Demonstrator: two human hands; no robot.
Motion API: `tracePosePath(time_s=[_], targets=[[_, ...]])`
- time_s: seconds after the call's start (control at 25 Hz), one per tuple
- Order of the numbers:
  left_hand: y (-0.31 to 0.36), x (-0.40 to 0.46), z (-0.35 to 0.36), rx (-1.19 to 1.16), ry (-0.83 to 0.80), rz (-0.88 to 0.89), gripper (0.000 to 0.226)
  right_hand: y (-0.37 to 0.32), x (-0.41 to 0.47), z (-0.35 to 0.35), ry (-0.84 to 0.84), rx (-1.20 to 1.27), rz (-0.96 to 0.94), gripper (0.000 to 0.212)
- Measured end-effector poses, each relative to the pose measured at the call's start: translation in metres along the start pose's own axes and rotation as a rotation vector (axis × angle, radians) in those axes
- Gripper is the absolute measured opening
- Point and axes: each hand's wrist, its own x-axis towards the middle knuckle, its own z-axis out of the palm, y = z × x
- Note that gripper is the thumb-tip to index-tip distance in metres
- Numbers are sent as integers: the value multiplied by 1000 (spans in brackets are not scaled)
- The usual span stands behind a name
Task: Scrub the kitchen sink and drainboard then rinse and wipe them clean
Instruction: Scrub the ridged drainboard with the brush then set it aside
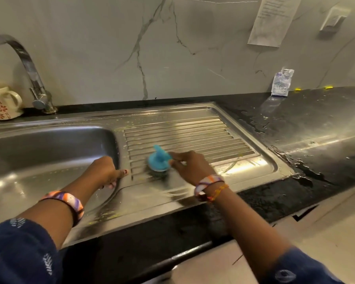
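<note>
A single wide-angle view looks from the person's head, forward and steeply down onto the counter. It stands close over the steel drainboard [184, 130], which fills the middle, with the sink [39, 152] cut off at the left edge and the faucet [27, 68] high on the left. Both forearms enter from the bottom corners, so the left hand [105, 171] and right hand [191, 167] sit near the centre. The marble wall [152, 48] closes the top; straight lines bow toward the edges.
</note>
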Motion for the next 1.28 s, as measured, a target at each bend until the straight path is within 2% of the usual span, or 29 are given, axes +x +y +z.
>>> tracePosePath(time_s=[0.24,0.32,0.44,0.56,0.68,0.76,0.84,0.96,1.16,1.24,1.28], targets=[[-5,0,5,-3,62,27,41,130,-11,-118,253,-176,487,33],[-5,-1,7,-10,66,30,42,145,-16,-134,260,-165,534,34],[-4,1,4,-61,28,11,41,110,-16,-118,130,-94,440,35],[-2,1,-2,-115,-40,-36,42,47,-12,-65,-6,-107,181,34],[0,0,-3,-144,-58,-71,39,-8,-13,-2,-68,-36,-31,32],[1,0,-2,-168,-63,-94,38,-28,-16,14,-84,-35,-69,34],[2,1,-2,-182,-62,-97,38,-17,-13,4,-84,-46,-48,34],[4,1,-1,-180,-50,-87,40,39,-6,-46,16,-113,113,34],[-1,0,2,-133,-19,-46,43,135,1,-138,177,-289,557,34],[-2,0,1,-120,-21,-29,43,139,4,-144,191,-255,625,34],[-2,1,1,-107,-29,-19,44,129,4,-138,170,-244,599,34]])
